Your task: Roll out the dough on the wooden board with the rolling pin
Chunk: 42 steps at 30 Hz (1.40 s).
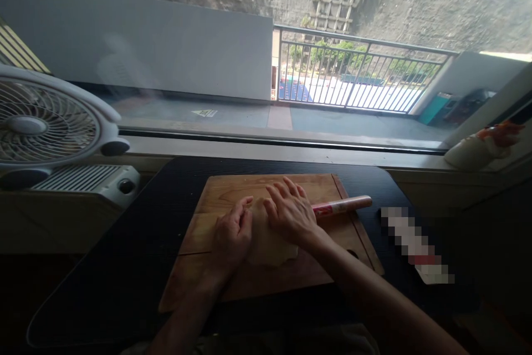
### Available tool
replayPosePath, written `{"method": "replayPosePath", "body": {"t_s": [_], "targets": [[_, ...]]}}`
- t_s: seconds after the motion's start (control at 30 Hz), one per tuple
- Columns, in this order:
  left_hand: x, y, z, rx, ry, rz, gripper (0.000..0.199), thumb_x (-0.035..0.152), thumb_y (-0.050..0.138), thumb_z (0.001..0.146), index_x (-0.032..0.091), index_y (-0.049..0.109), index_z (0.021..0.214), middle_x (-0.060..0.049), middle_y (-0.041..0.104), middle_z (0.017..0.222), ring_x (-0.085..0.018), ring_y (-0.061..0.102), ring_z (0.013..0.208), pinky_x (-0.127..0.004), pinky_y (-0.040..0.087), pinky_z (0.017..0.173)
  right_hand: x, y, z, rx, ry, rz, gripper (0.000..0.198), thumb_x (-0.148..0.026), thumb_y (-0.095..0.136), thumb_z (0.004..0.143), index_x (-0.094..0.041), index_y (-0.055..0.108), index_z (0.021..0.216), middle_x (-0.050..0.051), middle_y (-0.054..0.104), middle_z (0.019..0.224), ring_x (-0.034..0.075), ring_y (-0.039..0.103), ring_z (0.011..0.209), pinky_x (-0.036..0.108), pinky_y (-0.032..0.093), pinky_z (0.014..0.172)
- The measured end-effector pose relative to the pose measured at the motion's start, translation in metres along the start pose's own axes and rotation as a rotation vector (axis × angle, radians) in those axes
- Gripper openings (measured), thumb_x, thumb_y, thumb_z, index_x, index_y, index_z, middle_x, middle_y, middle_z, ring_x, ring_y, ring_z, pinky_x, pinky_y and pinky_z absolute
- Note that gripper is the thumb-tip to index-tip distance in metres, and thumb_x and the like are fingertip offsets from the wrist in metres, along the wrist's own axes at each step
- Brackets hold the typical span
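Note:
A pale, flattened piece of dough lies on a wooden cutting board, partly hidden under my hands. My left hand is at the dough's left edge, its fingers loosely bent and a gap showing between thumb and forefinger. Across the dough's upper right part lies my right hand, palm down with fingers apart. Just right of that hand, a rolling pin with a red-and-white label rests on the board, sticking out past its right side. Its left end is hidden by my right hand.
The board lies on a dark table. A blurred-out flat object lies right of the board. At left stand a white fan and a grooved white appliance. Behind are a window sill and a pale pot.

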<state>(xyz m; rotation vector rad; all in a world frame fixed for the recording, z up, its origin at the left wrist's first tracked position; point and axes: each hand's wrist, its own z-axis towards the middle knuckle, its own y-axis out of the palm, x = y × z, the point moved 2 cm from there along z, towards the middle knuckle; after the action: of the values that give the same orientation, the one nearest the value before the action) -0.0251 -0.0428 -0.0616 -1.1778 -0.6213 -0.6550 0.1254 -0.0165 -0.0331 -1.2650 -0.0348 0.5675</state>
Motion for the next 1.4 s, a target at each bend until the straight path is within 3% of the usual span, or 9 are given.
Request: {"method": "replayPosePath", "body": {"t_s": [0.1,0.17,0.4,0.5,0.63,0.87,1.1,1.3,1.4], "targets": [[0.001,0.0,-0.001,0.027,-0.003,-0.01,0.038,0.028,0.042,0.081,0.02,0.055,0.116,-0.004,0.069,0.094,-0.019,0.063,0.084,-0.031,0.049,0.075,0.011,0.01,0.047,-0.061,0.091,0.009,0.043,-0.042,0.026,0.094,-0.023,0.04,0.13,0.007,0.043,0.133,0.024,0.022,0.131,0.045,0.022,0.102],[0.001,0.0,-0.001,0.036,0.0,-0.019,0.038,0.028,0.042,0.081,0.02,0.056,0.116,-0.005,0.069,0.095,-0.02,0.063,0.084,-0.031,0.049,0.076,0.012,0.012,0.055,-0.107,0.111,0.015,0.045,-0.044,0.025,0.093,-0.022,0.039,0.13,0.009,0.042,0.133,0.025,0.024,0.13,0.045,0.024,0.101],[0.0,0.001,0.0,0.011,-0.01,0.01,0.037,0.026,0.041,0.081,0.021,0.056,0.115,-0.003,0.069,0.092,-0.019,0.063,0.084,-0.032,0.048,0.076,-0.009,0.0,-0.019,-0.018,-0.006,-0.013,0.042,-0.043,0.028,0.093,-0.026,0.043,0.128,0.003,0.043,0.134,0.023,0.019,0.133,0.042,0.014,0.107],[-0.002,0.004,0.0,0.011,-0.015,0.015,0.037,0.027,0.041,0.082,0.022,0.055,0.116,-0.003,0.068,0.096,-0.019,0.063,0.087,-0.032,0.048,0.078,0.0,0.007,0.016,0.015,0.055,-0.02,0.044,-0.044,0.027,0.093,-0.024,0.042,0.129,0.005,0.042,0.134,0.024,0.018,0.133,0.044,0.016,0.106],[-0.005,0.006,0.0,0.031,-0.002,-0.014,0.036,0.029,0.04,0.084,0.022,0.053,0.117,-0.005,0.067,0.105,-0.02,0.062,0.094,-0.033,0.047,0.082,0.009,0.014,0.055,-0.073,0.099,0.019,0.049,-0.046,0.024,0.093,-0.02,0.04,0.131,0.01,0.04,0.136,0.025,0.023,0.131,0.045,0.023,0.102],[-0.006,0.006,0.001,0.006,0.014,0.004,0.034,0.028,0.038,0.085,0.022,0.054,0.115,-0.005,0.064,0.11,-0.02,0.06,0.098,-0.035,0.045,0.088,-0.011,-0.003,-0.02,-0.034,-0.097,-0.005,0.042,-0.043,0.028,0.093,-0.027,0.043,0.129,0.001,0.041,0.136,0.022,0.015,0.134,0.04,0.016,0.107],[-0.001,0.003,-0.001,0.024,0.004,0.025,0.036,0.027,0.039,0.085,0.021,0.053,0.117,-0.005,0.067,0.1,-0.02,0.062,0.093,-0.034,0.047,0.083,0.005,0.013,0.055,-0.093,0.092,-0.015,0.049,-0.046,0.025,0.093,-0.02,0.04,0.131,0.009,0.04,0.137,0.024,0.021,0.132,0.045,0.022,0.103],[-0.005,0.005,-0.001,0.0,0.015,-0.009,0.035,0.028,0.037,0.086,0.021,0.053,0.116,-0.005,0.063,0.112,-0.02,0.059,0.102,-0.035,0.045,0.089,-0.017,-0.001,-0.03,-0.003,-0.069,-0.01,0.042,-0.036,0.03,0.093,-0.023,0.041,0.132,0.003,0.042,0.137,0.022,0.015,0.135,0.039,0.016,0.108],[-0.006,0.009,0.001,0.01,-0.001,-0.055,0.035,0.029,0.038,0.086,0.021,0.054,0.115,-0.006,0.061,0.116,-0.02,0.057,0.106,-0.034,0.044,0.091,-0.016,0.0,-0.034,0.026,-0.069,-0.018,0.043,-0.034,0.03,0.093,-0.022,0.04,0.133,0.003,0.04,0.138,0.022,0.014,0.135,0.039,0.014,0.108]]}}
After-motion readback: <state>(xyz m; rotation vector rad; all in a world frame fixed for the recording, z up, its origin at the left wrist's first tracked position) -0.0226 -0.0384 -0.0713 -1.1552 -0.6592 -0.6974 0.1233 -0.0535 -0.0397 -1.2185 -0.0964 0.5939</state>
